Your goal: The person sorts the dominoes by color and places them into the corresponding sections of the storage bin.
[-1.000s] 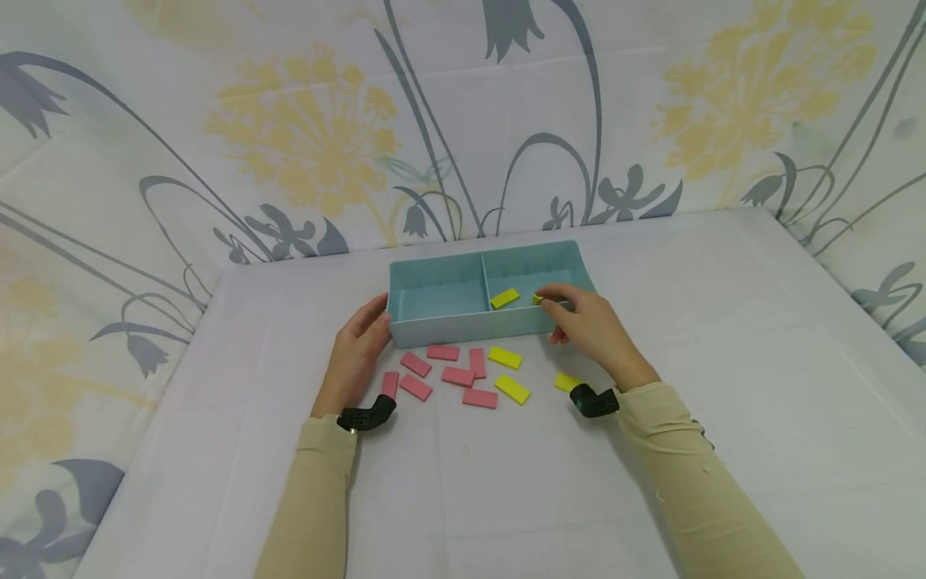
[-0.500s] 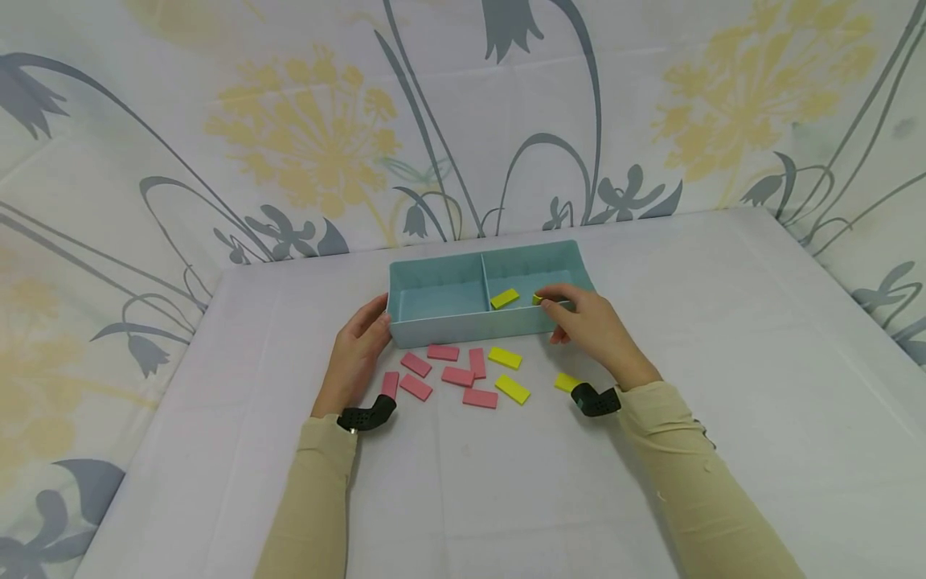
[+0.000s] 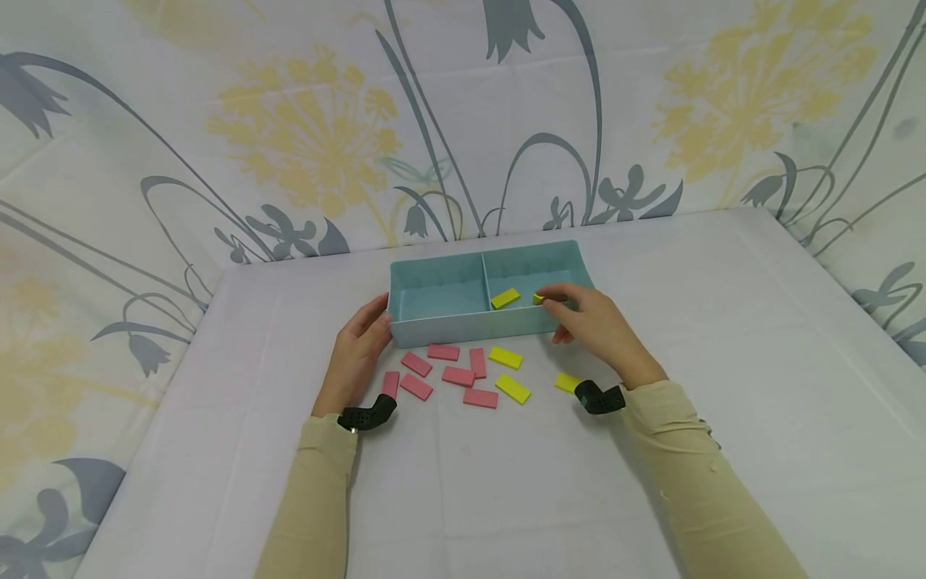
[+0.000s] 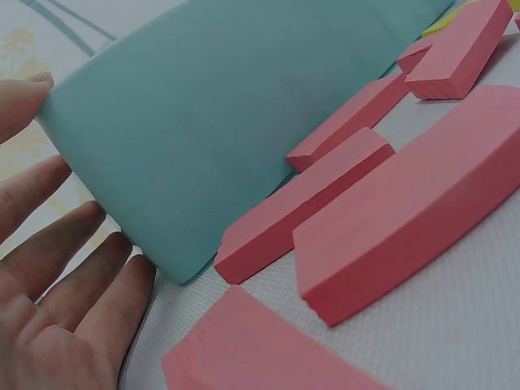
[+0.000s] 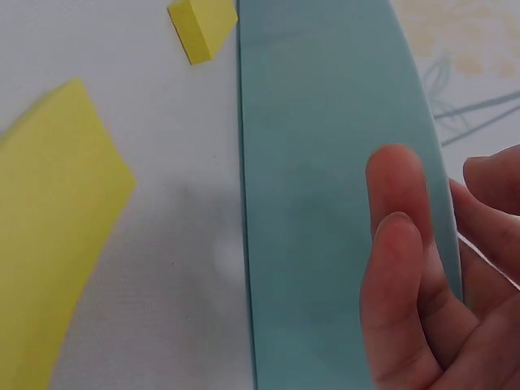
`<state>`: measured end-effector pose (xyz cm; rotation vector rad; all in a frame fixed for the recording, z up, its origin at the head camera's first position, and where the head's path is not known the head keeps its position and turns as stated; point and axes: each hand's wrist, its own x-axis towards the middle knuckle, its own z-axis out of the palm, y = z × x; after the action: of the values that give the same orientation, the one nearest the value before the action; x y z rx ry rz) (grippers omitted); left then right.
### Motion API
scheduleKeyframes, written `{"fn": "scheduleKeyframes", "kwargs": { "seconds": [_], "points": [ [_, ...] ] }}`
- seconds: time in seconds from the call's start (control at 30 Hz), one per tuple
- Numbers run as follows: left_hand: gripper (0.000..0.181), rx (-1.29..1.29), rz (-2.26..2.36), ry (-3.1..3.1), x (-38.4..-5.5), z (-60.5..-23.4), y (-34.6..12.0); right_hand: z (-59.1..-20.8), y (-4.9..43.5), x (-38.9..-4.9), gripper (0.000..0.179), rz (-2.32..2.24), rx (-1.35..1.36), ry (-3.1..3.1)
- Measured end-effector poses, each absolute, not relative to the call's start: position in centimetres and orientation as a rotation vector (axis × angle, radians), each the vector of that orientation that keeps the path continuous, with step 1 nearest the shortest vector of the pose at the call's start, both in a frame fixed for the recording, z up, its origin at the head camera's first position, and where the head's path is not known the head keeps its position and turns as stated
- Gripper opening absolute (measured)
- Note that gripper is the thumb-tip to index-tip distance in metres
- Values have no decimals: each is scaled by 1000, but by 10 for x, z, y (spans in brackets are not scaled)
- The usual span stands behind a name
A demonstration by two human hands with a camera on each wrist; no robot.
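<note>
A pale blue box [image 3: 470, 328] with one divider stands on the table. My left hand [image 3: 354, 354] rests against its left end, fingers straight along the outside and thumb near the top rim, as the left wrist view shows. My right hand [image 3: 596, 326] reaches over the front wall into the right compartment and pinches a small yellow block [image 3: 538, 299], mostly hidden by the fingers. Two of its fingers stay outside along the front wall [image 5: 317, 244]. Another yellow block [image 3: 505, 298] lies in the same compartment, close to the divider.
Several pink blocks [image 3: 480, 398] lie loose before the box, nearer my left hand. Yellow blocks [image 3: 513, 389] lie right of them, one of them [image 3: 567, 383] partly under my right wrist camera [image 3: 599, 397]. A patterned cloth [image 3: 463, 121] hangs behind the white table [image 3: 463, 482].
My right wrist has shifted very slightly to the right, while its fingertips stay at the same spot inside the box. The left hand, the box and the loose blocks look unmoved.
</note>
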<state>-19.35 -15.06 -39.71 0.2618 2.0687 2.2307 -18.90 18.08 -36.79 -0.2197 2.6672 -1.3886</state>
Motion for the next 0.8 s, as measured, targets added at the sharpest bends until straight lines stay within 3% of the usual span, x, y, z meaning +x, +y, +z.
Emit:
{"fn": "scheduleKeyframes", "kwargs": {
  "seconds": [0.8],
  "points": [
    [53, 272, 2220, 2093, -195, -400, -151, -362, 184, -188, 29, -1569, -263, 2693]
  ]
}}
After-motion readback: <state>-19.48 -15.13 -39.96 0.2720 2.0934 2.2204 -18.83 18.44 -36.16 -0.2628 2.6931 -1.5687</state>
